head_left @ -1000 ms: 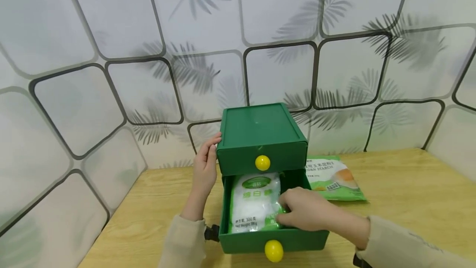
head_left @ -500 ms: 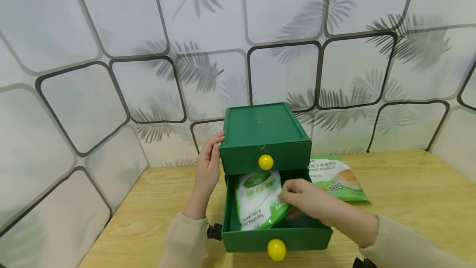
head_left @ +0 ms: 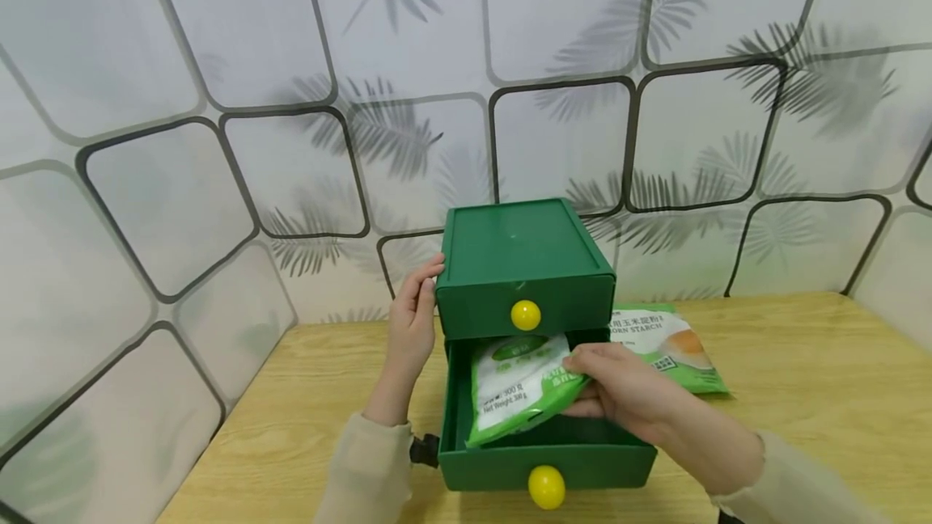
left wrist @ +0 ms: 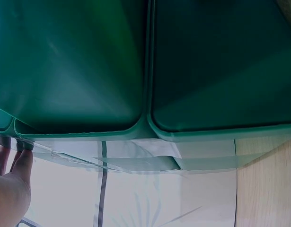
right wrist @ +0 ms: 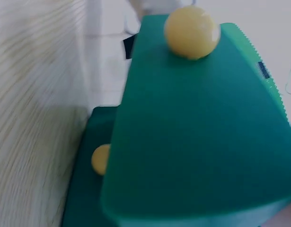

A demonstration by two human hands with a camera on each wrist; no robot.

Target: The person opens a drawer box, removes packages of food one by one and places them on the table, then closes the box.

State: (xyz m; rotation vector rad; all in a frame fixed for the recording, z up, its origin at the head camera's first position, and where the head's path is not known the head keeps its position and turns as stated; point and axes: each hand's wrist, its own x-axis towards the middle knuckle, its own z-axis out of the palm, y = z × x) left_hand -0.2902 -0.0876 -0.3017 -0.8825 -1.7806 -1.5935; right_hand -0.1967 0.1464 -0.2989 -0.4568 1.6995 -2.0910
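Observation:
A green drawer cabinet (head_left: 520,241) stands on the table with its middle drawer (head_left: 546,467) pulled out. My left hand (head_left: 411,330) rests against the cabinet's left side, fingers extended near the top edge; the left wrist view catches that hand (left wrist: 13,189) at its lower left. Over the open drawer, my right hand (head_left: 633,390) pinches the right edge of a white and green sugar bag (head_left: 520,386), thumb on top and fingers underneath. The bag tilts, right side raised, its far end under the upper drawer. Its serrated green edge shows past the drawer front (right wrist: 197,118) in the right wrist view.
A corn starch bag (head_left: 666,346) lies on the wooden table (head_left: 801,427) right of the cabinet. Yellow ball knobs mark the drawers, including the upper knob (head_left: 526,315) and a lower drawer's knob (right wrist: 101,159). A patterned wall (head_left: 408,152) stands behind.
My right hand has lifted the sugar bag's right side, turning and tilting it up from lying flat in the drawer. My left hand keeps its place on the cabinet.

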